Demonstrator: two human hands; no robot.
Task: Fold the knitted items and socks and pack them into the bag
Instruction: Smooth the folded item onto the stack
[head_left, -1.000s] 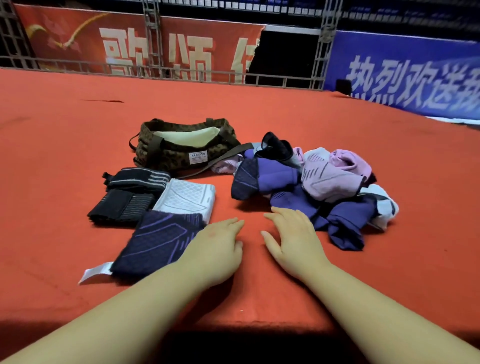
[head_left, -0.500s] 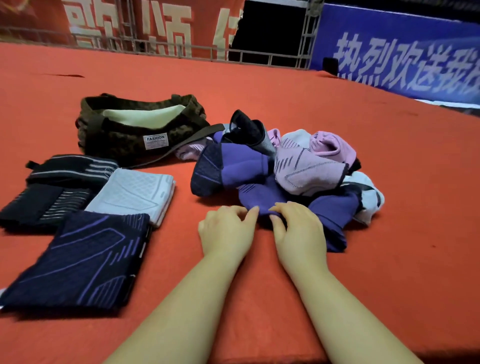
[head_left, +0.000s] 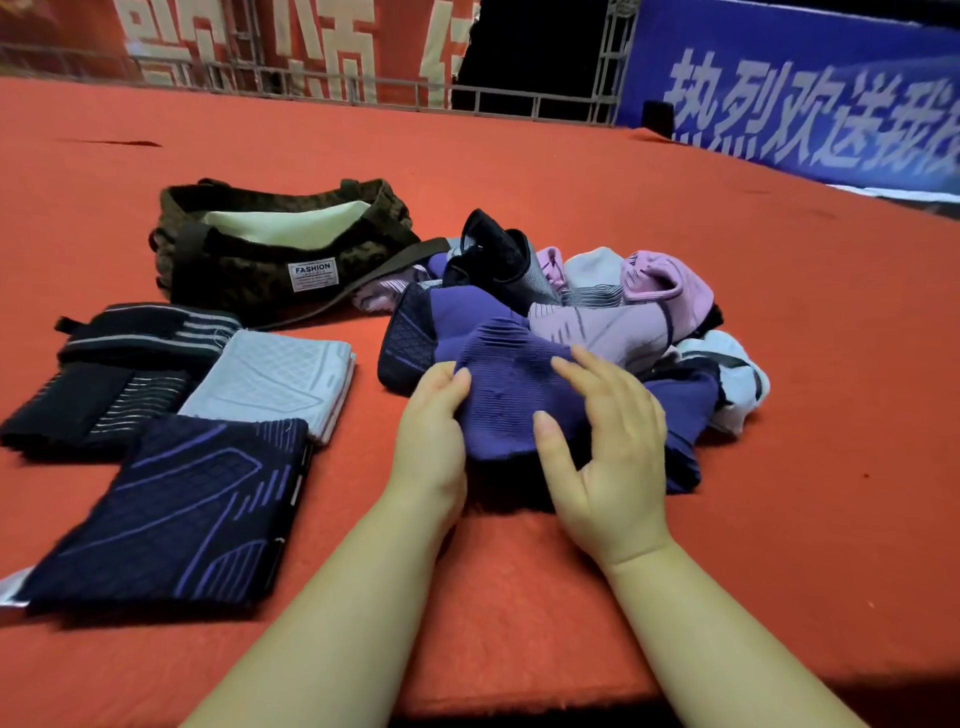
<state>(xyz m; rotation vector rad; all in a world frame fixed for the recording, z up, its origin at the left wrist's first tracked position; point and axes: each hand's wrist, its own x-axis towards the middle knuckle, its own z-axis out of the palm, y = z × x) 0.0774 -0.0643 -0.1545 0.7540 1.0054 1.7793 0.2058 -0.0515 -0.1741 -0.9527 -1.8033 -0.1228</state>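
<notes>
Where carpet lay, hands (head_left: 519, 441) now on purple sock (head_left: 511, 395).

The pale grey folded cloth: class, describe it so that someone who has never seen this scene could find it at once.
Start at the camouflage bag with the FASHION label on the red surface. Just in front of it lie folded pieces, and the pale grey folded cloth sits among them. It is the only light one, with a raised diamond pattern, between the black striped piece and the navy piece with purple lines.
</notes>
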